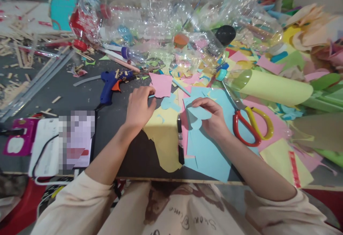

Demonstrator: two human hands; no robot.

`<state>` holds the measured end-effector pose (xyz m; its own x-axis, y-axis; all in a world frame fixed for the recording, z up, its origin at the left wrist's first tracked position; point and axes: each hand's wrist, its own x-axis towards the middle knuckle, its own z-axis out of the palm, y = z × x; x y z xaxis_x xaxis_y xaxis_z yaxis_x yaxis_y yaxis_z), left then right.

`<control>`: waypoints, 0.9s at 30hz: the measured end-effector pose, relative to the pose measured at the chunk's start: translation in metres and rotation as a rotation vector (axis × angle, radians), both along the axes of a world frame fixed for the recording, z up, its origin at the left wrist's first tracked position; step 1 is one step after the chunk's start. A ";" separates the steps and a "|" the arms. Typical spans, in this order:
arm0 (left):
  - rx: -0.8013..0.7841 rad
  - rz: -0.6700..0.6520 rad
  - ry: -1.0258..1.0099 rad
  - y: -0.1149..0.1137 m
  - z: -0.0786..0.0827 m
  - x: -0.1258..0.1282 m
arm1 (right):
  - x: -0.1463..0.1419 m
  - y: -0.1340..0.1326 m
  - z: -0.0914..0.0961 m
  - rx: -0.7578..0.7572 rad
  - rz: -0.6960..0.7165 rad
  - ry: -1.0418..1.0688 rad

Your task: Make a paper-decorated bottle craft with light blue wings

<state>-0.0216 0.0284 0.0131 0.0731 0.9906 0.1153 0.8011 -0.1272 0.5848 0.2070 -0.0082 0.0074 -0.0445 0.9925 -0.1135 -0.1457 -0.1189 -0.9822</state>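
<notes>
My right hand (215, 118) is closed on a light-blue paper cutout (199, 115) with rounded lobes, pinched above a larger blue sheet (209, 149). My left hand (140, 108) is at the left edge of a pink paper piece (161, 84), fingers curved and thumb apart. A thin blue strip shows by its fingertips; how far it touches the strip is unclear. Between the hands are blue paper scraps (170, 102), yellow paper (166, 149) and a black pen (180, 138). Scissors (245, 127) with red and yellow handles are beside my right forearm.
A blue glue gun (108, 86) lies left of my left hand. Further left are a phone (80, 138), a white power bank-like box (45, 142) and wooden sticks (23, 54). Clear plastic bottles (150, 16) and paper scraps crowd the back. A bottle with yellow-green paper (278, 86) lies right.
</notes>
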 end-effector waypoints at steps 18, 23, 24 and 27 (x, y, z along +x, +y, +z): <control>0.380 0.054 -0.196 0.005 -0.004 -0.015 | -0.002 0.003 0.005 -0.102 0.039 0.160; 0.136 -0.353 0.155 -0.008 0.005 -0.002 | -0.002 0.003 0.000 0.002 -0.071 0.021; 0.098 -0.373 0.201 -0.009 0.005 0.000 | -0.002 0.003 -0.001 0.006 -0.087 -0.009; 0.061 -0.383 0.251 -0.008 0.003 0.000 | -0.003 0.004 -0.003 -0.007 -0.099 -0.050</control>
